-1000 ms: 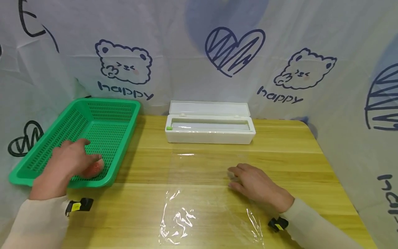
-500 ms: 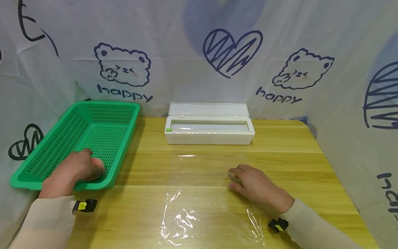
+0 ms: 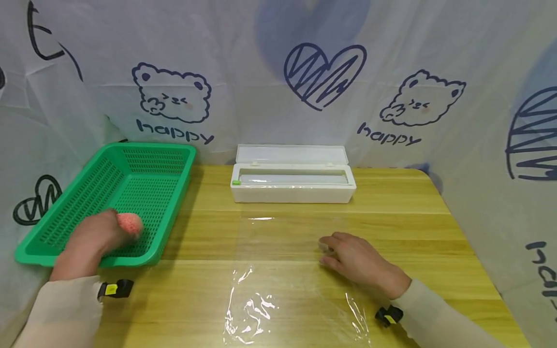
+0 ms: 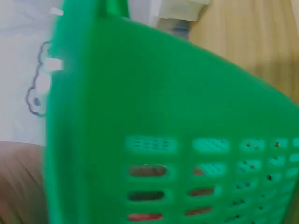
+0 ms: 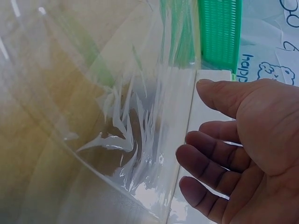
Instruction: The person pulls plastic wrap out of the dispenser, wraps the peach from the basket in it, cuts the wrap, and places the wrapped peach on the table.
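Observation:
In the head view my left hand [image 3: 95, 235] is inside the green basket [image 3: 173, 205], its fingers curled round a round, speckled pinkish-red thing [image 3: 130, 224] that looks like a fruit. The basket wall [image 4: 163, 88] hides most of this hand from the left wrist camera; a red patch shows through one slot. A sheet of cling film [image 3: 289, 285] lies across the table, in front of the white dispenser box [image 3: 293, 195]. By the film's right side rests my right hand [image 3: 361, 261]. Its fingers [image 5: 205, 163] are loosely bent and hold nothing.
The dispenser's lid [image 3: 292, 154] stands raised at the back, with a small green slider [image 3: 236, 182] at its left end. A white printed cloth [image 3: 248, 72] hangs behind the wooden table [image 3: 417, 217] and along both sides.
My left hand has closed its fingers round the pinkish-red thing in the basket and shifted it slightly up and left. The right hand and the cling film stay in place.

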`<control>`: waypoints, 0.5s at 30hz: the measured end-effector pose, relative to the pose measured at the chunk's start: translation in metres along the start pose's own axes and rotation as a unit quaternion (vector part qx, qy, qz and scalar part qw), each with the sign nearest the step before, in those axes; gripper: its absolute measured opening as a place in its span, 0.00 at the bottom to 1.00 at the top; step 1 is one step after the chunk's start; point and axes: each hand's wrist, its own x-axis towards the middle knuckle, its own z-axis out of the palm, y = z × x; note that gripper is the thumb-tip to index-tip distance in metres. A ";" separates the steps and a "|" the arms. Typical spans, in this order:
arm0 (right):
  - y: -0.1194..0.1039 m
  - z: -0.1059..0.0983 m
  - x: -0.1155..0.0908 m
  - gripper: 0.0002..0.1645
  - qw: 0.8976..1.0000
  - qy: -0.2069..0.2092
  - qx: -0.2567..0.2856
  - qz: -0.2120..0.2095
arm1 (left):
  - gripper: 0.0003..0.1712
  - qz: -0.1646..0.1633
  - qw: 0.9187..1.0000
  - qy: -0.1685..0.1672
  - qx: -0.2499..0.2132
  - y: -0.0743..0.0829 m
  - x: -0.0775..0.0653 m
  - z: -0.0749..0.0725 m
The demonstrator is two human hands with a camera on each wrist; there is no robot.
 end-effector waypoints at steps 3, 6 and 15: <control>0.000 0.000 0.000 0.29 1.000 0.000 -0.001 0.003 | 0.46 0.005 0.996 0.087 -0.014 0.004 -0.002 -0.002; 0.000 0.001 0.000 0.30 1.000 0.000 -0.002 0.007 | 0.45 0.010 0.988 0.149 -0.037 0.015 -0.005 -0.004; -0.002 -0.001 0.004 0.30 1.000 0.014 -0.004 0.006 | 0.46 0.038 0.969 0.221 -0.104 0.062 -0.017 -0.013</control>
